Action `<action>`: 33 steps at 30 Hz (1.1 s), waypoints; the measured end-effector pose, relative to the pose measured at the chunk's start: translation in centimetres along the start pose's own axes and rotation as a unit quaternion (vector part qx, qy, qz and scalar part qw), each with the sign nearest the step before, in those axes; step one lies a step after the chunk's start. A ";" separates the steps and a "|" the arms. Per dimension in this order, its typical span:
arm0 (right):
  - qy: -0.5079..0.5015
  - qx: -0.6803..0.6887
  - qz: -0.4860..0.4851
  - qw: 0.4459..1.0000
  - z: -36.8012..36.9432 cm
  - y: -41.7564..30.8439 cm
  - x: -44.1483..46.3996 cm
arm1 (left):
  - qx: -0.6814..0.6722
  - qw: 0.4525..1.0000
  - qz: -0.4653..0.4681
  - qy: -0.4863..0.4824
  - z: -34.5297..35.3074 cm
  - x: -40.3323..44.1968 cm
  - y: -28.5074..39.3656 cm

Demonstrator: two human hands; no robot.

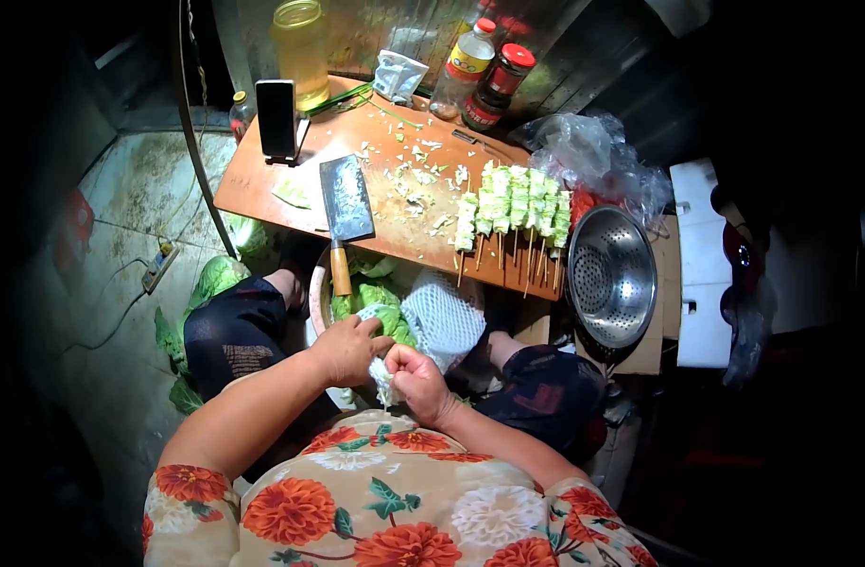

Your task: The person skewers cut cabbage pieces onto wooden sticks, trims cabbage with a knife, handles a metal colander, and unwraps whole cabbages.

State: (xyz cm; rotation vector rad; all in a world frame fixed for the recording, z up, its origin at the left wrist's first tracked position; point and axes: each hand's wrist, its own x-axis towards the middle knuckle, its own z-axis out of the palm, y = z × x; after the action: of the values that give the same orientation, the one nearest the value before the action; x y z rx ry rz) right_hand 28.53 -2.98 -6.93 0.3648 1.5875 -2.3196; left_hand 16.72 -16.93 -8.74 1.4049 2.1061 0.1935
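Note:
My right hand (419,383) is closed in front of my belly, thumb and fingers pinching a small whitish bundle (382,381) that looks like folded cabbage leaf. A thin tip shows under it, perhaps a skewer. Beside it, my left hand (347,352) is closed with bent fingers against the same bundle; its fingertips are partly hidden. Just beyond both hands, green cabbage leaves (387,317) lie in a basin (317,300) between my knees, next to a white foam net (444,319). Several cabbage skewers (513,201) lie in a row at the table's right end.
On the wooden table (253,194) are a cleaver (346,198), cabbage scraps, a phone on a stand (277,119), a jar of yellow liquid (301,52), a bottle (464,71) and red-lidded jars (499,87). A metal colander (612,276) stands right; cabbages (215,279) lie on the left floor.

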 end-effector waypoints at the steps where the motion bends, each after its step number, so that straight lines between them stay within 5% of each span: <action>1: -0.004 0.018 0.001 1.000 -0.5 0.7 0.1 | 0.000 1.000 0.019 0.025 -0.1 -0.2 -0.1; 4: 0.033 -0.017 0.016 0.999 -1.2 1.2 0.4 | -0.105 0.992 -0.052 0.056 -0.3 -0.5 -0.7; 8: 0.168 -0.175 -0.126 0.962 -1.7 1.5 1.0 | -0.188 0.974 -0.070 0.102 -0.6 -0.2 -2.0; 9: 0.177 -0.261 -0.124 0.941 -2.9 1.9 1.0 | -0.185 0.975 -0.069 0.099 -0.9 -0.2 -2.0; 11: 0.193 -0.339 -0.141 0.910 -3.4 1.6 0.0 | -0.381 0.897 -0.210 0.078 -1.8 -0.3 -1.9; 12: 0.203 -0.419 -0.157 0.871 -3.6 1.4 -0.5 | -0.380 0.898 -0.210 0.074 -1.6 0.0 -2.2; 16: 0.157 -0.477 -0.110 0.858 -3.2 3.7 -1.2 | -0.398 0.875 -0.261 0.093 -1.1 1.6 -3.6; 20: 0.230 -0.421 -0.081 0.874 -6.3 5.4 1.5 | -0.304 0.919 -0.197 0.153 -0.1 3.4 -3.0; 26: 0.356 -0.205 0.033 0.911 -11.1 9.4 4.0 | -0.140 0.946 -0.241 0.167 -0.5 3.8 -1.4; 30: 0.339 -0.004 0.112 0.934 -12.0 7.3 4.0 | -0.067 0.949 -0.267 0.156 -2.1 3.5 0.0; 33: 0.372 -0.038 0.140 0.917 -13.6 8.2 4.5 | -0.066 0.949 -0.263 0.159 -2.6 3.2 0.7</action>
State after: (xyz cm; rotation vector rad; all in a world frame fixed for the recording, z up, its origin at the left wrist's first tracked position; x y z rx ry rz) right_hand 28.10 6.48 -20.43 1.4882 1.7558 -1.9804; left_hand 15.01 -13.34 -7.55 0.7293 2.5953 0.3551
